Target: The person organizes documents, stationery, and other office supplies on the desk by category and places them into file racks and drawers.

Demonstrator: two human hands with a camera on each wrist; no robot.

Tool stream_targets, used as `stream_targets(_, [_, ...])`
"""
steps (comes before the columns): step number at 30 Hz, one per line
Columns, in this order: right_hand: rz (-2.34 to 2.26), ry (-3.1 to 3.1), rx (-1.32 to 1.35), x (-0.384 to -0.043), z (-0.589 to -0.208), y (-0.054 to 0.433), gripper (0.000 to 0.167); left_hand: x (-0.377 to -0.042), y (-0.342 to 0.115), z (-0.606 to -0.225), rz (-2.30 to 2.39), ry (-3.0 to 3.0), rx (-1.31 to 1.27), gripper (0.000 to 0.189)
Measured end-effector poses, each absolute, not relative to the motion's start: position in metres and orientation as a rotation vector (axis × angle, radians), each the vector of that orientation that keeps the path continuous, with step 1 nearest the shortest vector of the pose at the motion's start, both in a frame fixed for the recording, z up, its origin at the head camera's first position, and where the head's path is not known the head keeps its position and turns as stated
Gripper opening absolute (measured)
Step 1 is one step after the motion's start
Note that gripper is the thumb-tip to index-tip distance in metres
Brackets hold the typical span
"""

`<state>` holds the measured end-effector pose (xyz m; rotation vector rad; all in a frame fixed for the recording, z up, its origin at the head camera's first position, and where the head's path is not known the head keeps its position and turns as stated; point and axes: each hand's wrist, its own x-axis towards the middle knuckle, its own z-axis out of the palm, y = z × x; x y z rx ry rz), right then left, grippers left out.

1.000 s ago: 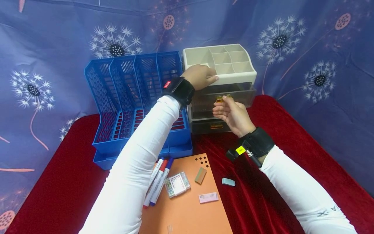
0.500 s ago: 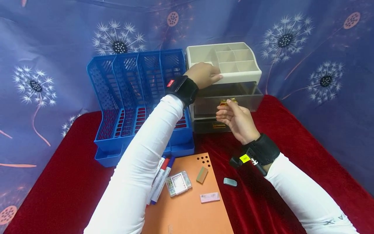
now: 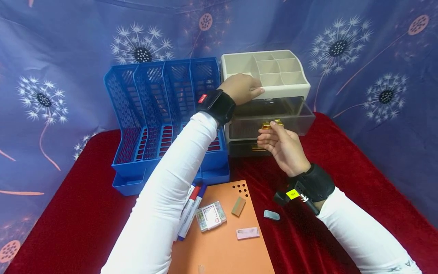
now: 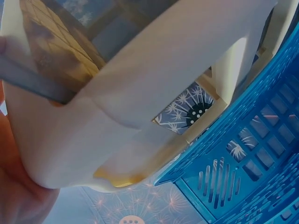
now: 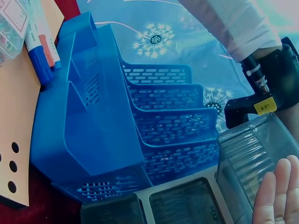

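Observation:
A cream desk organizer (image 3: 291,91) with top compartments and smoky clear drawers stands at the back. My left hand (image 3: 241,88) holds its top front rim, the thumb at the front; in the left wrist view part of that hand (image 4: 23,179) shows against the cream body (image 4: 140,88). Below, my right hand (image 3: 285,146) pinches the gold handle (image 3: 267,125) of the upper drawer (image 3: 302,123), thumb on top. That drawer sticks out toward me, and its interior shows bare. The lower drawer (image 3: 241,148) is closed. In the right wrist view, straight fingers (image 5: 280,191) overlap the pulled-out drawer (image 5: 243,149).
A blue file rack (image 3: 133,169) stands left of the organizer. On an orange board (image 3: 226,257) lie several markers (image 3: 192,211), a clear case (image 3: 211,216), a brown-green block (image 3: 238,206) and a pink block (image 3: 248,233). A pale blue block (image 3: 271,215) lies on the red cloth (image 3: 78,198).
My right hand has drawn the upper drawer farther out toward me. The left hand keeps its hold on the rim, and the head view has shifted slightly.

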<state>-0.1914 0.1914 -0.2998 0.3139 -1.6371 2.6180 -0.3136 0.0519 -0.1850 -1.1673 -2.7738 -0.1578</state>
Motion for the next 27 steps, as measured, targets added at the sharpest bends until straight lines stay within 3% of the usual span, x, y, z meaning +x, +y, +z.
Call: stream_targets(27, [2.566,-1.704,0.370,-0.164,-0.302,0.196,0.030,-0.313,0.050,-0.184,-0.161,-2.794,-1.162,0.036])
